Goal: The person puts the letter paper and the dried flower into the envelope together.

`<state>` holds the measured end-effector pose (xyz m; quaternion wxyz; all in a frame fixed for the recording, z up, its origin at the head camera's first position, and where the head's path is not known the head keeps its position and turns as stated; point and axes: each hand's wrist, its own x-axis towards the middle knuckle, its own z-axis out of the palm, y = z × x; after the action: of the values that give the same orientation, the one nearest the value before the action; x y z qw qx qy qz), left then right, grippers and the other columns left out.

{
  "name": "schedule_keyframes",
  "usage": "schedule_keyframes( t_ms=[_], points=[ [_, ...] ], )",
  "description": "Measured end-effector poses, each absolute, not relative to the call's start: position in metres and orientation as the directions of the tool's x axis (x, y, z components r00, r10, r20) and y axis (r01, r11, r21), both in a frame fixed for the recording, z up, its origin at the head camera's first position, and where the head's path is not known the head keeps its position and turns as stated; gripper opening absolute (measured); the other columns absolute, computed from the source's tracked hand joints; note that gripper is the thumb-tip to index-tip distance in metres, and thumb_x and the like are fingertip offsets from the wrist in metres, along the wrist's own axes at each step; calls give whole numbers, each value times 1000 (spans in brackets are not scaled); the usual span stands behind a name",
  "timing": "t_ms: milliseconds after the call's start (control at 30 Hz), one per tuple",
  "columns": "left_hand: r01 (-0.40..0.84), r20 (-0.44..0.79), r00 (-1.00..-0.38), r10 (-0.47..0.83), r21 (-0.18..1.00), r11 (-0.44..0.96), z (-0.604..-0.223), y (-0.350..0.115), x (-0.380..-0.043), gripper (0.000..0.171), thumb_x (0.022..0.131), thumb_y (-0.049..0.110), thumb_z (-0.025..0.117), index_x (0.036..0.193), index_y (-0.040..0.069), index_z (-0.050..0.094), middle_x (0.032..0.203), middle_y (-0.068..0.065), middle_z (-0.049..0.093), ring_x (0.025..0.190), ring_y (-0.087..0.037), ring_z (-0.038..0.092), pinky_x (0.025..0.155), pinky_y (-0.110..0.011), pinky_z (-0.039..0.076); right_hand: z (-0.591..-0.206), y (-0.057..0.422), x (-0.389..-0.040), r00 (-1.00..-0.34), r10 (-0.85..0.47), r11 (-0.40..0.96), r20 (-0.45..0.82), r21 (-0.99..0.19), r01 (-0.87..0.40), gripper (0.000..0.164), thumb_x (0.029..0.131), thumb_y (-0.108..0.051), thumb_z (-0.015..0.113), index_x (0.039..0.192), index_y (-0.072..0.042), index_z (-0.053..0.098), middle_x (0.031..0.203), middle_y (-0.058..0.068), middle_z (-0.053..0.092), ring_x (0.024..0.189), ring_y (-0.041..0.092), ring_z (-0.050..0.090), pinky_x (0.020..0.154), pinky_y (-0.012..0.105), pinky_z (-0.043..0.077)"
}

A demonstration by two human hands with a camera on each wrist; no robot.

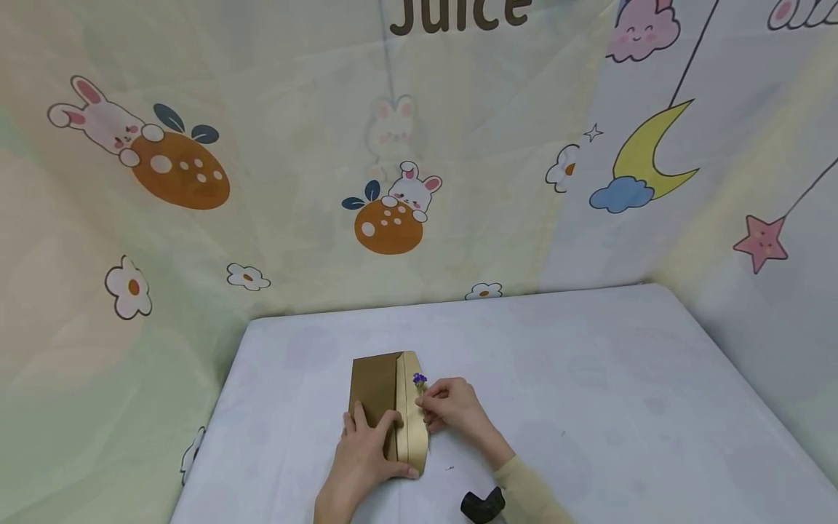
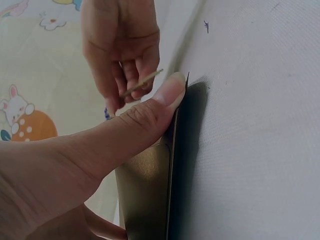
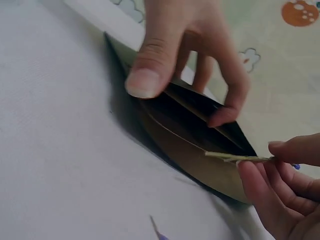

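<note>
A brown envelope [image 1: 374, 382] lies on the white-covered table, its lighter flap [image 1: 412, 407] folded out to the right. My left hand [image 1: 366, 455] spreads over it. In the right wrist view, that hand's thumb [image 3: 145, 82] presses by the flap's edge and its index finger [image 3: 227, 110] bends at the mouth, which gapes in a dark slit. Over the flap, my right hand [image 1: 452, 407] pinches a thin stem [image 3: 232, 157] between thumb and fingertips. A small purple flower [image 1: 420, 378] tops the stem, pointing away from me.
A tiny purple scrap [image 1: 449, 467] lies on the white tablecloth [image 1: 589, 407] near the envelope. Close to the right sleeve [image 1: 527, 491] is a black object [image 1: 483, 506]. A printed fabric backdrop [image 1: 294, 182] hangs behind the table and at its sides.
</note>
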<state>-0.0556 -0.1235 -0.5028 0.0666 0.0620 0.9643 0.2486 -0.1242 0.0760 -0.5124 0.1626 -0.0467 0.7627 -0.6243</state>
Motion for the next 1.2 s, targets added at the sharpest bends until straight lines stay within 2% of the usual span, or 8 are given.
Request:
schedule_keyframes(
  t_ms=[100, 400, 767, 1000, 1200],
  points=[
    [81, -103, -983, 150, 486, 870, -502, -124, -56, 81, 55, 59, 94, 121, 27, 58, 149, -50, 28, 131, -78, 30, 92, -76, 45, -512, 68, -123, -942, -282, 268, -182, -958, 105, 14, 91, -8, 75, 86, 3, 70, 67, 12, 71, 53, 15, 68, 54, 37, 60],
    [83, -101, -983, 153, 498, 863, -500, -124, -57, 82, 57, 58, 94, 123, 25, 58, 149, -50, 28, 132, -78, 29, 91, -76, 45, -510, 54, -121, -932, -293, 306, -212, -945, 118, 12, 90, -3, 75, 82, 4, 70, 66, 15, 71, 49, 14, 67, 52, 36, 60],
    [65, -115, -983, 145, 517, 853, -500, -125, -56, 88, 57, 58, 94, 131, 24, 60, 151, -50, 25, 133, -78, 27, 93, -77, 43, -514, 43, -122, -927, -332, 391, -175, -920, 34, 9, 88, 1, 68, 80, -1, 72, 65, 7, 69, 46, 10, 61, 46, 29, 55],
    [61, -127, -981, 148, 520, 852, -501, -125, -56, 85, 58, 58, 94, 127, 25, 58, 151, -51, 25, 132, -78, 27, 89, -78, 45, -516, 37, -127, -925, -337, 420, -173, -907, 16, 12, 89, 1, 67, 78, -3, 72, 65, 5, 69, 47, 9, 61, 46, 26, 54],
    [55, -130, -981, 141, 513, 857, -502, -126, -56, 82, 58, 60, 93, 123, 26, 57, 151, -50, 25, 133, -77, 27, 88, -77, 46, -519, 35, -135, -925, -346, 376, -160, -926, 20, 11, 90, -3, 68, 81, -1, 75, 63, 6, 70, 47, 8, 62, 47, 26, 55]
  ],
)
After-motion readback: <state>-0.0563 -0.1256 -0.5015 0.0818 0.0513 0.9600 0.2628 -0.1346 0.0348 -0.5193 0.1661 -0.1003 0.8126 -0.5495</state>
